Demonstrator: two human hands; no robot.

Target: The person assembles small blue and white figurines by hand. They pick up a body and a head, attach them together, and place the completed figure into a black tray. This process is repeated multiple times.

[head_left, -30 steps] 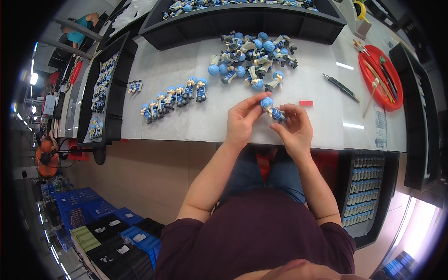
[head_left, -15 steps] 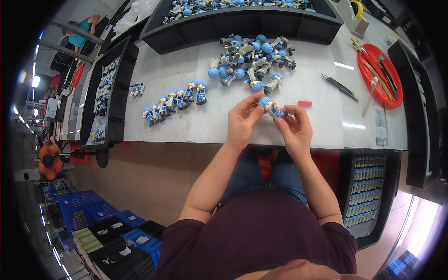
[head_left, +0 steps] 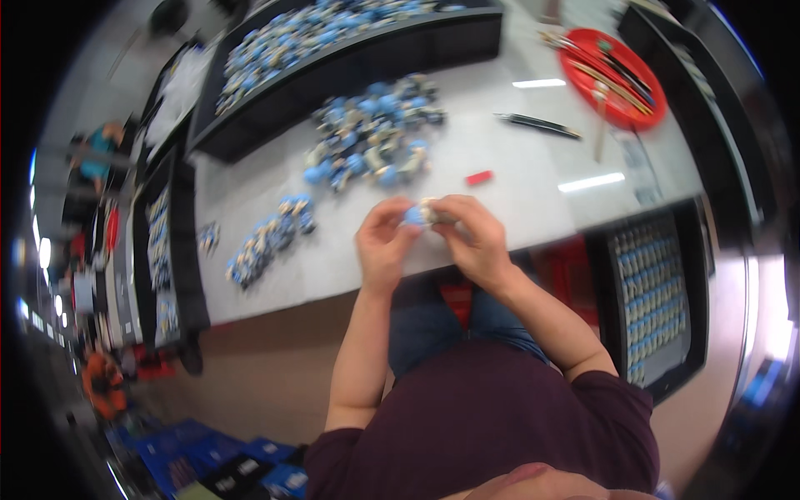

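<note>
Over the front edge of the worktable, a small blue-and-cream figurine (head_left: 416,216) is pinched between my two hands. My left hand (head_left: 382,248) has its thumb and fingers closed on the blue-haired head end. My right hand (head_left: 477,239) grips the other end, and its fingers cover most of the body. Beyond them lies a loose pile of similar figurines (head_left: 373,137). To the left, several figurines (head_left: 271,237) form a slanting row, with a small separate group (head_left: 209,237) past it. A little red block (head_left: 479,177) rests just beyond my right hand.
A black bin (head_left: 358,73) full of figurines stands at the back. Another black tray (head_left: 190,267) is at far left. On the right are a slim dark pointed tool (head_left: 540,126) and a red dish (head_left: 652,118) holding brushes. A lower tray (head_left: 696,333) at right holds rows of figurines.
The whole view has turned and blurred, so the table now slants. Both hands still hold the figurine, which is now nearer the table's front edge and more covered by my fingers.
</note>
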